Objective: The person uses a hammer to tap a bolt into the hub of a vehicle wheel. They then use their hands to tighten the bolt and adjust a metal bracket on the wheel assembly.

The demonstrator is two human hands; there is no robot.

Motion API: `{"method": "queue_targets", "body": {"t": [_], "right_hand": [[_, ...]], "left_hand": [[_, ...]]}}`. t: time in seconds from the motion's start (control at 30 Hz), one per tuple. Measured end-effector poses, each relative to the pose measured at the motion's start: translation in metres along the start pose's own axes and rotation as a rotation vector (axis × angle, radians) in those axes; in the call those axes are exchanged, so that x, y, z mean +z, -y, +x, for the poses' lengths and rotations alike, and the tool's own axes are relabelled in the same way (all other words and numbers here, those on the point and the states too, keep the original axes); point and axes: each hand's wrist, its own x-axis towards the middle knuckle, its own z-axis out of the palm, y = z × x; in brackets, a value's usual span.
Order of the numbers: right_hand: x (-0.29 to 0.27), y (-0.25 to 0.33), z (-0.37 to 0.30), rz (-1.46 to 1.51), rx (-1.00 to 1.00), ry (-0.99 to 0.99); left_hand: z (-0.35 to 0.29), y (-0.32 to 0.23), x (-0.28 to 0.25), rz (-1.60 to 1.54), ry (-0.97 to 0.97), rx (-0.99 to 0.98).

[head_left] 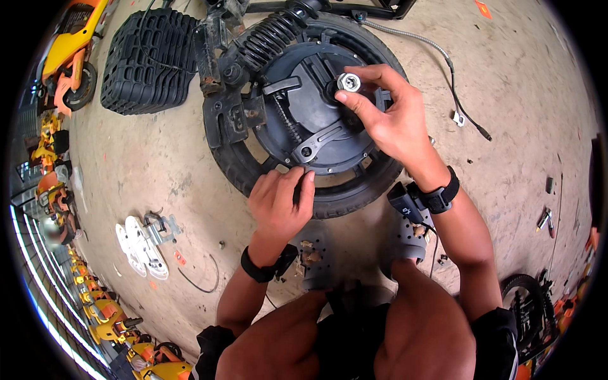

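Observation:
My right hand [396, 117] pinches a shiny silver hex nut [349, 83] between thumb and forefinger, above the hub of a wheel. The wheel lies on its side, with a black tire [348, 201] and a dark round hub motor cover [310, 101]. At the near edge of that cover, my left hand [283, 199] is closed, its fingers bent and together. Whatever sits at its fingertips is hidden. A grey brake lever arm [327, 140] and a thin spring [288, 119] lie on the cover, just beyond the left fingertips.
A black coil shock absorber [272, 39] and rusty bracket [229, 123] border the wheel. Nearby are a ribbed black casing [149, 63], a loose cable [453, 82], white plastic parts [140, 247] and small hardware [545, 219]. Yellow-orange scooters line the left side. My grey clogs [315, 259] stand close by.

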Motion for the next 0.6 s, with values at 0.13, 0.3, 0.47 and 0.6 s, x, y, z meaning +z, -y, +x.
{"method": "queue_targets", "body": {"t": [0.13, 0.3, 0.47, 0.6], "right_hand": [[0.002, -0.002, -0.002, -0.011, -0.008, -0.011], [-0.002, 0.001, 0.002, -0.105, -0.098, -0.012], [-0.006, -0.003, 0.007, -0.186, -0.261, -0.009], [-0.008, -0.002, 0.006, -0.223, -0.25, 0.007]], "left_hand": [[0.002, 0.001, 0.001, -0.008, -0.022, 0.028], [0.002, 0.001, 0.002, -0.002, -0.02, 0.029], [0.002, 0.001, 0.001, 0.004, -0.018, 0.032], [0.002, 0.001, 0.001, -0.012, -0.014, 0.028]]}}
